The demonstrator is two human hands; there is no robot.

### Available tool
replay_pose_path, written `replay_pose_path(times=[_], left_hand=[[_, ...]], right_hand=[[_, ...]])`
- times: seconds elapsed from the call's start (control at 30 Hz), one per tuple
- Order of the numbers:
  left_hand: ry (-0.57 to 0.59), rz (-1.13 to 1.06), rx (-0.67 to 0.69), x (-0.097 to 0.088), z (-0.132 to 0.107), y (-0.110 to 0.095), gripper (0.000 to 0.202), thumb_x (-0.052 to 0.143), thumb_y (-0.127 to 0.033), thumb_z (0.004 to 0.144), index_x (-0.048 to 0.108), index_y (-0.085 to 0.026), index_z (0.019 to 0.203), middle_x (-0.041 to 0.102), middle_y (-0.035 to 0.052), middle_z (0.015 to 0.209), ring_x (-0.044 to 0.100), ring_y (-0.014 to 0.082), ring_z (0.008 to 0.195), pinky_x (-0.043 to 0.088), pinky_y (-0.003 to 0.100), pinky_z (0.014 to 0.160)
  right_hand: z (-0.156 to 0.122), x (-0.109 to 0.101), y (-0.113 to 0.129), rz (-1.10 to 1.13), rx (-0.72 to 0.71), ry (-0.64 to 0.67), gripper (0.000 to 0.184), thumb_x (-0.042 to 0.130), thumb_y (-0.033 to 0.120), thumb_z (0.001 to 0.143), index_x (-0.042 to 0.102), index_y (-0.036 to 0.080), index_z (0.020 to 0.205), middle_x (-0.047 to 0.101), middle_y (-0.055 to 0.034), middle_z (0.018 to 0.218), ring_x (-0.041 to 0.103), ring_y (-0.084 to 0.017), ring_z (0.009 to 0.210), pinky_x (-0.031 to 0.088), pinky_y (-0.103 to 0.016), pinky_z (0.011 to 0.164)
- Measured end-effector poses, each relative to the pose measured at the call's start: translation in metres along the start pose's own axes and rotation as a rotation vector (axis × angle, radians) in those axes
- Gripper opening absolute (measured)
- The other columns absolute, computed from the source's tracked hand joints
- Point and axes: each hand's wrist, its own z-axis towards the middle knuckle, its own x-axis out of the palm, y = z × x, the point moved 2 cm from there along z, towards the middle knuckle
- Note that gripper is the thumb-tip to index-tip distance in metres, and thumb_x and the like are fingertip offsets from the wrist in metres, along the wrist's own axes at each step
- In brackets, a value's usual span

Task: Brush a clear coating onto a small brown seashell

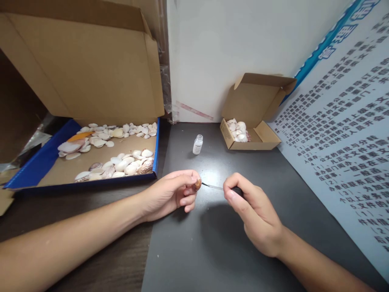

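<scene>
My left hand [173, 192] is closed around a small brown-and-white shell [197, 185], pinched at the fingertips. My right hand [249, 207] grips a thin brush with a black cap handle [212, 187]; its tip touches the shell. Both hands hover just above the dark grey mat [212, 243]. A small clear bottle [197, 144] stands uncapped on the mat behind the hands.
A large blue-edged cardboard box [100, 162] with several pale shells lies at the left, lid up. A small open cardboard box [252, 129] with a few shells sits at the back right. A printed poster [343, 134] leans along the right side.
</scene>
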Motion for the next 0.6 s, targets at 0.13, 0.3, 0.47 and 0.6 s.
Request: replay_pose_path(times=[0.13, 0.3, 0.47, 0.6], left_hand=[[-0.002, -0.016, -0.002, -0.0005, -0.0005, 0.001, 0.013, 0.055, -0.019, 0.09, 0.055, -0.015, 0.077, 0.037, -0.0058, 0.059, 0.037, 0.0057, 0.047, 0.042, 0.021, 0.051], [0.003, -0.017, -0.005, -0.0011, -0.0006, 0.0017, 0.014, 0.054, -0.018, 0.09, 0.055, -0.014, 0.077, 0.037, -0.0055, 0.06, 0.037, 0.0053, 0.047, 0.042, 0.021, 0.052], [0.001, -0.012, 0.003, -0.0017, -0.0002, 0.0016, 0.014, 0.053, -0.016, 0.09, 0.055, -0.014, 0.077, 0.037, -0.0055, 0.059, 0.037, 0.0056, 0.047, 0.042, 0.021, 0.052], [0.003, -0.011, 0.002, -0.0007, -0.0008, 0.0009, 0.016, 0.053, -0.016, 0.09, 0.054, -0.015, 0.074, 0.037, -0.0051, 0.06, 0.037, 0.0061, 0.047, 0.042, 0.021, 0.052]], right_hand=[[-0.0002, 0.0017, 0.0005, -0.029, -0.008, 0.073, 0.018, 0.04, 0.025, 0.101, 0.046, 0.021, 0.084, 0.04, 0.0058, 0.062, 0.036, -0.011, 0.052, 0.03, -0.025, 0.051], [-0.0004, 0.002, 0.0003, -0.03, -0.03, 0.036, 0.019, 0.04, 0.024, 0.101, 0.045, 0.021, 0.083, 0.039, 0.0061, 0.061, 0.036, -0.01, 0.051, 0.03, -0.024, 0.05], [-0.0005, 0.0039, 0.0012, -0.054, -0.037, 0.117, 0.019, 0.041, 0.022, 0.1, 0.044, 0.021, 0.082, 0.039, 0.0064, 0.06, 0.036, -0.01, 0.052, 0.03, -0.024, 0.052], [0.0001, 0.0032, 0.0025, -0.031, -0.06, 0.075, 0.017, 0.04, 0.023, 0.101, 0.045, 0.021, 0.084, 0.041, 0.006, 0.063, 0.037, -0.01, 0.053, 0.031, -0.024, 0.052]])
